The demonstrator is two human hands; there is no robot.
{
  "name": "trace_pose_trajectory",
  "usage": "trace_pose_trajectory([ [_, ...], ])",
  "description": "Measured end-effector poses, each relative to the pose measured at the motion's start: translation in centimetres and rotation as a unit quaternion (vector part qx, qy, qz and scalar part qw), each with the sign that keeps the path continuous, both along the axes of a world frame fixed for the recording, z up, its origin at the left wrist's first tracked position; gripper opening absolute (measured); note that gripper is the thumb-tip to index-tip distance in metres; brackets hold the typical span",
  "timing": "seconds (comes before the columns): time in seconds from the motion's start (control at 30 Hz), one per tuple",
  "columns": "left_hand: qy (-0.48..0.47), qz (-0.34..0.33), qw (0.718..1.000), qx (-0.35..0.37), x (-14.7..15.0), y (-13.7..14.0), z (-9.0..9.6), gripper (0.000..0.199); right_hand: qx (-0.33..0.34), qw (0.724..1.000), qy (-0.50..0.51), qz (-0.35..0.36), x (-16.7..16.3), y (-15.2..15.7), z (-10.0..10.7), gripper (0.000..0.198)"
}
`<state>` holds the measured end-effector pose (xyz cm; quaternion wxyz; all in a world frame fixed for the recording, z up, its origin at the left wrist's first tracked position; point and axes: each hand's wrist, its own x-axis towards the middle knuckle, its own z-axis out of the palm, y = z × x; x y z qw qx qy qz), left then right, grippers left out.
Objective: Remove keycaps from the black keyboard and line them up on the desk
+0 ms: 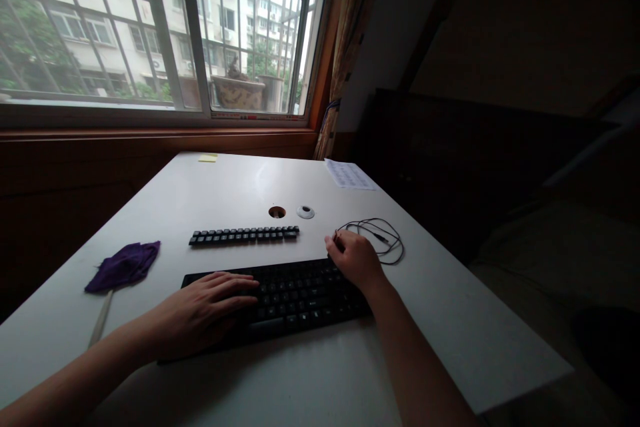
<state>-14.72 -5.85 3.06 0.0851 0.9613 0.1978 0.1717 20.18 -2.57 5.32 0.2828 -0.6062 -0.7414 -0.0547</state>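
A black keyboard [295,299] lies at a slant on the white table in front of me. My left hand [213,307] rests across its left part, palm down, with the fingers stretched out over the keys. Over the keyboard's far right corner is my right hand [354,259], its fingers closed in a pinch. Something thin and dark shows at the fingertips, too small to name. Beyond the keyboard, loose black keycaps [244,235] stand lined up in two rows. A thin black cable [400,243] lies coiled just past my right hand, with a plug [381,238] inside the loop.
On the left, a purple cloth [125,265] lies by a pale flat stick [101,319]. Farther back are a round table hole [277,212], a white ring cover [305,212], printed paper [349,175] and a yellow note [208,158]. The white table [465,320] ends at the right.
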Motion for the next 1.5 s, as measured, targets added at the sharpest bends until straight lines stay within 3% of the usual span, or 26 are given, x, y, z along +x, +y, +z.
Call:
trace_pose_trajectory([
  [0.17,0.013,0.002,1.0,-0.002,0.0,-0.1,0.1,0.044,-0.01,1.0,0.0,-0.016,0.3,0.3,-0.1,0.031],
  [0.67,-0.001,-0.002,1.0,0.001,-0.1,0.0,-0.1,0.046,-0.09,0.993,0.012,-0.077,2.9,1.9,-1.6,0.048],
  [1.23,0.009,0.013,0.999,-0.029,0.0,-0.1,0.0,0.045,0.01,0.993,0.083,0.083,0.1,0.4,-0.4,0.04],
  [1.5,-0.062,0.045,0.985,-0.153,-0.7,0.9,-0.5,0.041,-0.011,0.966,0.213,0.146,-2.8,0.0,-0.9,0.039],
])
